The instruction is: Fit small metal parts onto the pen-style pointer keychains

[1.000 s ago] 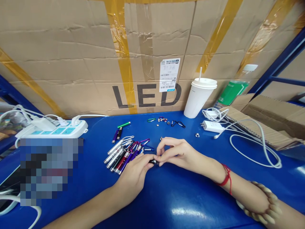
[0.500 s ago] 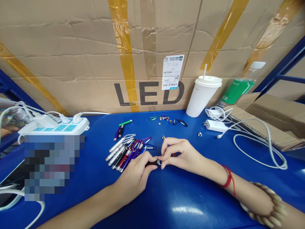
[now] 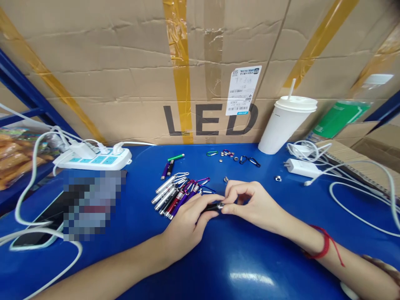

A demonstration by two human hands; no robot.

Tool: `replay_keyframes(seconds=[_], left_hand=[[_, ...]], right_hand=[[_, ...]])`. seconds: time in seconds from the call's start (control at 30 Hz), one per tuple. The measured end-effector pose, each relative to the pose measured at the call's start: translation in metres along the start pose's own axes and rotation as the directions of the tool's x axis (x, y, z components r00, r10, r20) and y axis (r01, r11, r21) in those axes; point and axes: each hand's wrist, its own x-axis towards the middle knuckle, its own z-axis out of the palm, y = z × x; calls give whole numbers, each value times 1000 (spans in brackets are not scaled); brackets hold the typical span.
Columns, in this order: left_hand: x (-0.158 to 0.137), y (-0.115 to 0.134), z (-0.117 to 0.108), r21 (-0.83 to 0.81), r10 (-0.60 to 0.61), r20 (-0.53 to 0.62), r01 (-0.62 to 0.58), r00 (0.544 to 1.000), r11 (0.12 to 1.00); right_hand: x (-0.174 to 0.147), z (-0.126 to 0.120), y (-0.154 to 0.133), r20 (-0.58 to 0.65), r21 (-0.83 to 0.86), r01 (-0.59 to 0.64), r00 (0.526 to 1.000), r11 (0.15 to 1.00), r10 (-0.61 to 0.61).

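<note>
My left hand (image 3: 187, 221) is closed around a slim black keychain flashlight (image 3: 211, 207), most of it hidden by the fingers. At its silvery end, my right hand (image 3: 251, 204) pinches with thumb and fingertips; a separate small part there cannot be made out. Left of the hands lies a pile of similar flashlights (image 3: 170, 196) in silver, black, red and purple, several with carabiner clips. A small metal piece (image 3: 226, 179) sits just behind my right fingers, and another metal piece (image 3: 278, 178) lies farther right.
Behind the hands lie loose carabiners (image 3: 250, 161) and small round metal parts (image 3: 220, 161). A green flashlight (image 3: 176, 158) is near two darker ones. A white cup (image 3: 283, 125), a charger (image 3: 303, 167) and cable stand right; a power strip (image 3: 103, 159) and phone (image 3: 40, 235) left.
The camera view has turned left, so everything appears farther right. Both hands stay together on the black flashlight, with the right fingertips still at its silvery end.
</note>
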Motion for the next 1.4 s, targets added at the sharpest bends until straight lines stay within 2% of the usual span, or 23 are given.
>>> replay_keyframes(seconds=[0.1,0.23,0.33,0.43,0.53,0.7,0.87,1.1,1.2,1.4], left_hand=[[1,3,-3,-11,-3,38,4,999,1000],[1,4,-3,-118,-144,38,147,989,982],[-1,3,-2,-132,-166,31,169,986,977],[-3,2,-1,-88,-144,13,145,989,985],[-4,3,-2,-81,-143,40,146,989,986],[-1,6,-7,-80,-179,169,194,969,978],[-1,5,-7,-78,-114,283,142,952,987],[-2,4,-7,67,-162,369,148,915,987],[-2,5,-7,83,-175,361,155,916,984],[-4,0,-3,8,-156,255,159,954,987]], right_hand=[[-1,0,1,12,-7,-43,999,999,43],[-1,3,4,-58,-79,1,998,997,-6],[-1,3,3,-70,-153,164,982,975,-176],[-2,0,2,-38,-258,384,913,887,-406],[-2,-6,2,15,-342,482,861,807,-508],[-3,-13,3,86,-341,476,874,811,-477],[-5,-13,8,163,-289,476,879,831,-447],[-6,-10,18,221,-175,407,903,896,-368],[-7,-9,15,213,-180,383,914,906,-345],[-6,-5,12,165,-194,322,942,927,-293]])
